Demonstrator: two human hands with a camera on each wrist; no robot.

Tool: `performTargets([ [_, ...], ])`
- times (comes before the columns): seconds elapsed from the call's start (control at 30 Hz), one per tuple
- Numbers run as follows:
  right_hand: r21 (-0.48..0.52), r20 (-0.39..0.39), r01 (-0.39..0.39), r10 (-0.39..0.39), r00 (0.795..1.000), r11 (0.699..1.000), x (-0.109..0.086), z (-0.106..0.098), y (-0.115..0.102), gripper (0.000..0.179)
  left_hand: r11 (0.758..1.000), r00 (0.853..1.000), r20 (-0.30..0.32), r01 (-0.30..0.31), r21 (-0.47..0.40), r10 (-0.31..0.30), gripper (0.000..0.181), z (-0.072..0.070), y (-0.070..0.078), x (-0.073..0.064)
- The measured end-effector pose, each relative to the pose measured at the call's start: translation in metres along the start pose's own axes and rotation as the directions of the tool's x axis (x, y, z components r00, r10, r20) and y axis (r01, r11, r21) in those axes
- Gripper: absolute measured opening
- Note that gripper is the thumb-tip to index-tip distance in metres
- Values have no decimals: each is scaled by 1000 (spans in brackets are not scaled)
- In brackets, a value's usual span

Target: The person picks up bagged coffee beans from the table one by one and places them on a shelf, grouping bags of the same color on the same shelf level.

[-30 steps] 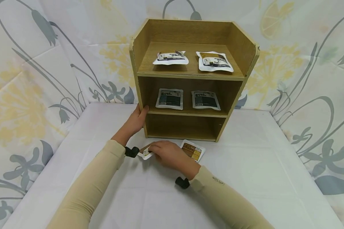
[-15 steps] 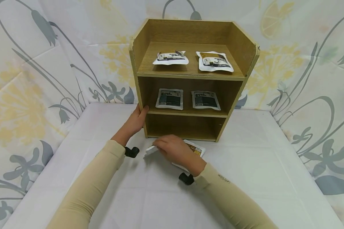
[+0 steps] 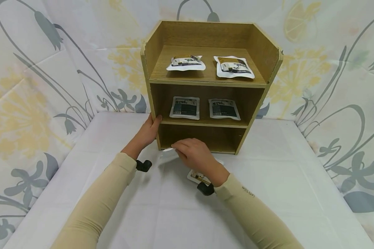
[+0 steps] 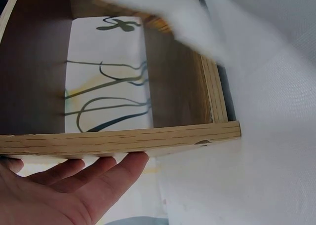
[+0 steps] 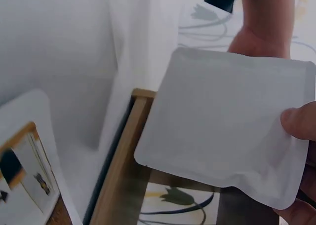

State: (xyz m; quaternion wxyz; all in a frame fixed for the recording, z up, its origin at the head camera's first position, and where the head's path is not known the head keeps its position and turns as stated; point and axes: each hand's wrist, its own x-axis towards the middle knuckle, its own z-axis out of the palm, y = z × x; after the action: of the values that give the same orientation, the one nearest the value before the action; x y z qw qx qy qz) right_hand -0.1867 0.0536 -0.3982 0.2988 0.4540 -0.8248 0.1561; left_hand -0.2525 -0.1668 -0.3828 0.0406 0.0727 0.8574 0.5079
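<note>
My right hand (image 3: 196, 154) pinches a flat pouch (image 5: 222, 121) by its edge, thumb on the plain white face. In the head view only a thin white edge of this pouch shows, before the bottom compartment of a wooden shelf unit (image 3: 202, 83). My left hand (image 3: 146, 131) rests against the outer face of the unit's left side panel, its fingers fairly straight in the left wrist view. Under my right forearm, a second pouch (image 3: 197, 176) with a brown and yellow print lies on the table, partly covered by that hand.
Two white pouches with brown and yellow prints, the left one (image 3: 186, 63) and the right one (image 3: 234, 67), lie on the top shelf. Two dark-labelled pouches, left (image 3: 185, 108) and right (image 3: 224, 109), lie on the middle shelf. Floral cloth (image 3: 324, 69) hangs behind the white-covered table (image 3: 268, 193).
My right hand has lifted the pouch off the table and carried it up and right toward the bottom compartment, turning it flatter. My left hand has stayed on the side panel.
</note>
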Motion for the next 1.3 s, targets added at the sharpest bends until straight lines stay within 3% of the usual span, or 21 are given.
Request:
performTargets([
  [0.5,-43,-122,-67,62,991,997,5,4,15,13,1000,1000,6,8,-10,-8,66,0,1,0],
  [0.73,-66,-112,-115,107,988,991,5,9,19,6,1000,1000,7,15,-5,-15,68,1,0,-1],
  [0.97,-77,-113,-163,154,982,984,2,18,21,8,1000,1000,-8,-21,-9,20,69,2,-3,1],
  [1.3,-71,-43,-188,185,982,980,-3,29,21,9,1000,1000,-4,-13,-15,13,70,1,-5,2],
])
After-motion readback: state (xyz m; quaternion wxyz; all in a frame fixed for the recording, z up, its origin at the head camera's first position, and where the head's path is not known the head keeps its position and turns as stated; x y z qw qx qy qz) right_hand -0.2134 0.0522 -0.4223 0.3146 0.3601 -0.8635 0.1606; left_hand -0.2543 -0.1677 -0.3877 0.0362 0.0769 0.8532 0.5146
